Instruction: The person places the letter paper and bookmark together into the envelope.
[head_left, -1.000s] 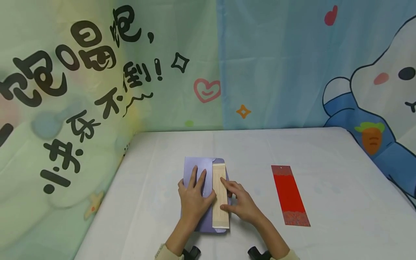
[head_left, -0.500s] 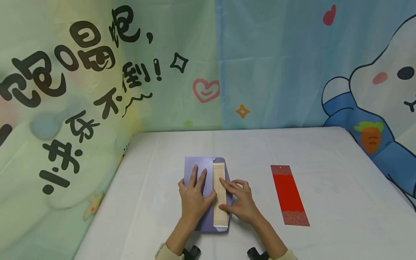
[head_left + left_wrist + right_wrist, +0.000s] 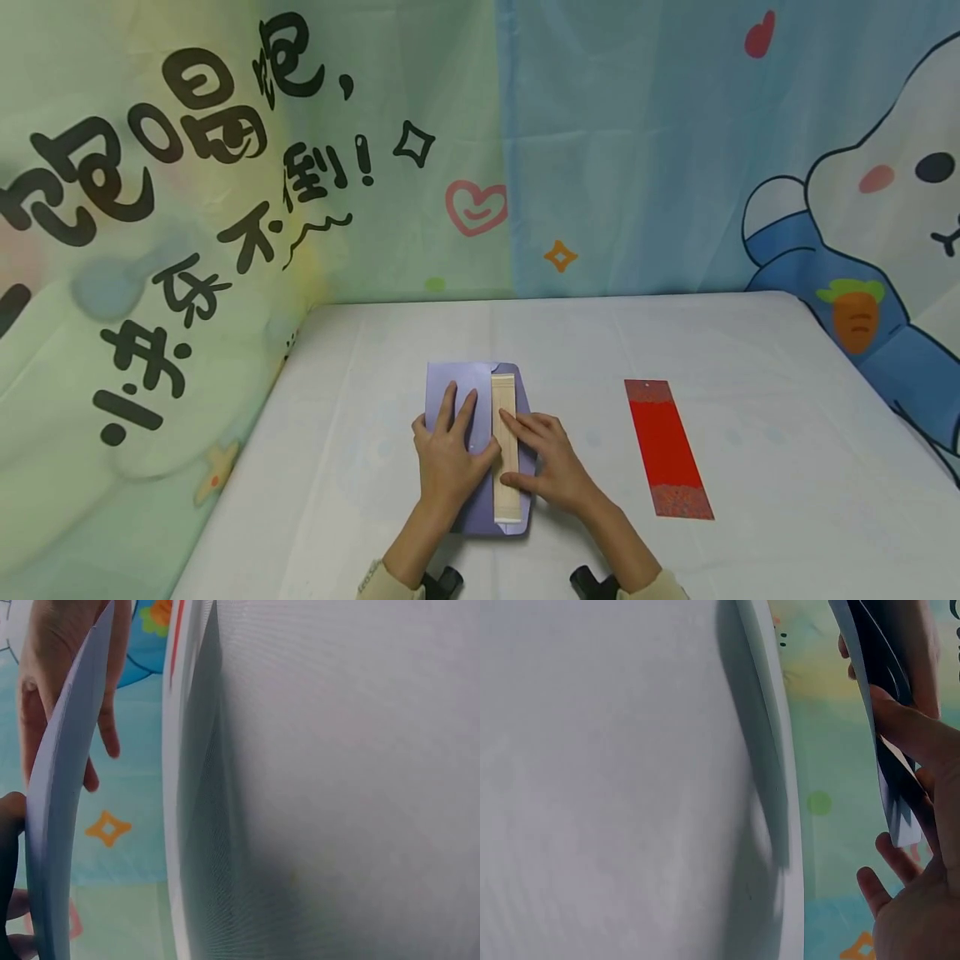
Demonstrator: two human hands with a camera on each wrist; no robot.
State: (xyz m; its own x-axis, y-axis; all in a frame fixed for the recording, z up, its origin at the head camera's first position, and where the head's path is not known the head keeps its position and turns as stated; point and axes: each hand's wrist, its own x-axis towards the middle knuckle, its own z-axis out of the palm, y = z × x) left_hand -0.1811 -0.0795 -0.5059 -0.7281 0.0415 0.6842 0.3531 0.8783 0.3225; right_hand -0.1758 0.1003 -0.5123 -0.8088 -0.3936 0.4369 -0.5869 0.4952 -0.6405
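Note:
A shiny purple envelope [image 3: 450, 374] lies lengthwise before me, its round-cornered flap out to the right. Along its opening shows a long, pale wood-coloured flat piece [image 3: 504, 392], its left part hidden under the front panel. My left hand [image 3: 444, 462] holds the envelope, thumb and two fingers spread on top and other fingertips curled under the left edge. With thumb and index finger on the pale piece, my right hand [image 3: 558, 467] grips it from the right, other fingers beneath. In the left wrist view, the envelope [image 3: 56, 795] appears edge-on, raised off the table.
A red strip [image 3: 667, 446] with patterned ends lies flat to the right on the white-covered table [image 3: 360, 375]. A printed cloth backdrop [image 3: 600, 150] rises at the back and left. Black wrist mounts [image 3: 444, 582] sit near the front edge.
The pale piece has slid left, further under the envelope's front panel, so a narrower strip of it shows. My right hand has moved left with it, while my left hand has stayed in place.

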